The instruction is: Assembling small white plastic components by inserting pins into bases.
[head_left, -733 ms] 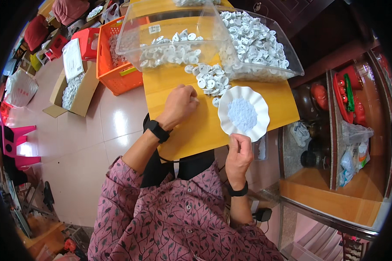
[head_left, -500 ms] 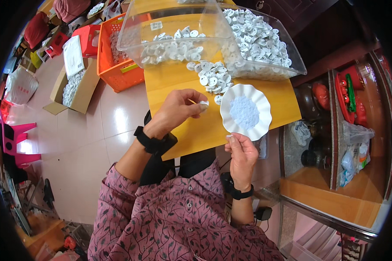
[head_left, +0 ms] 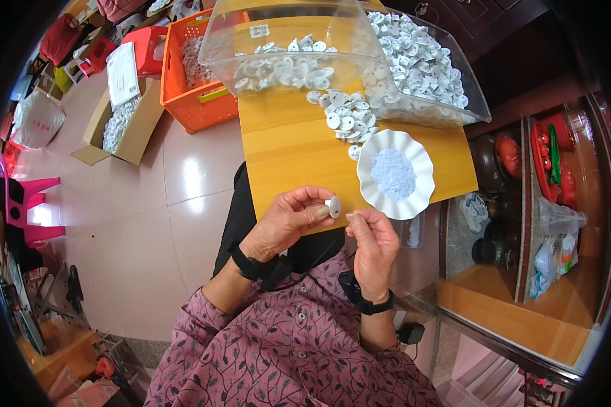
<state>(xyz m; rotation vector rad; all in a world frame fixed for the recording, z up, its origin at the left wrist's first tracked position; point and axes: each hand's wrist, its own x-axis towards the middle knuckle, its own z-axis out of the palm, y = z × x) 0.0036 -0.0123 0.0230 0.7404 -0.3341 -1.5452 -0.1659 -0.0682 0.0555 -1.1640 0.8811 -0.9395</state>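
My left hand (head_left: 288,220) pinches a small round white plastic disc (head_left: 333,206) with a dark spot on its face, just off the table's near edge. Close beside it, the thumb and forefinger of my right hand (head_left: 373,244) are pressed together on a tiny pale piece (head_left: 350,216), too small to name. The two hands are a little apart. Beyond my right hand lies a scalloped white plate (head_left: 422,193) holding a heap of small pale-blue pieces (head_left: 394,174). A loose pile of similar white discs (head_left: 347,122) lies beside the plate on the yellow table (head_left: 285,156).
Two clear plastic bins stand at the table's far side, a left one (head_left: 288,57) with some discs and a right one (head_left: 421,64) heaped with them. An orange crate (head_left: 200,108) and a cardboard box (head_left: 142,129) sit on the floor at left. Shelves (head_left: 523,203) stand at right.
My left hand has moved nearer and right, bringing a disc up to my right hand. My right hand has drawn slightly away from the plate's near rim. The view has shifted a little.
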